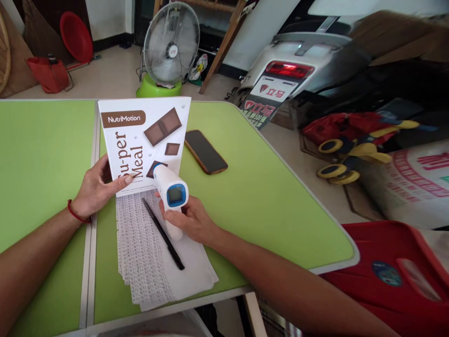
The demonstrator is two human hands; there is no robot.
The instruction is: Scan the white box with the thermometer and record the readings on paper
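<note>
Resting under both hands: green table [266, 196]. Propped upright by left hand [96, 187], fingers curled on its lower left edge: white NutriMotion pouch [145, 140], contents not visible. Lying flat below that hand: written sheets [147, 262], black pen [163, 234] across them. Beyond right hand: dark phone [206, 151]. Gripped shut in right hand [191, 220]: white infrared thermometer [170, 189], nose toward pouch.

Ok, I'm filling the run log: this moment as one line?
left hand: holds pouch upright | right hand: grips thermometer, aimed at pouch | pen on papers
</note>
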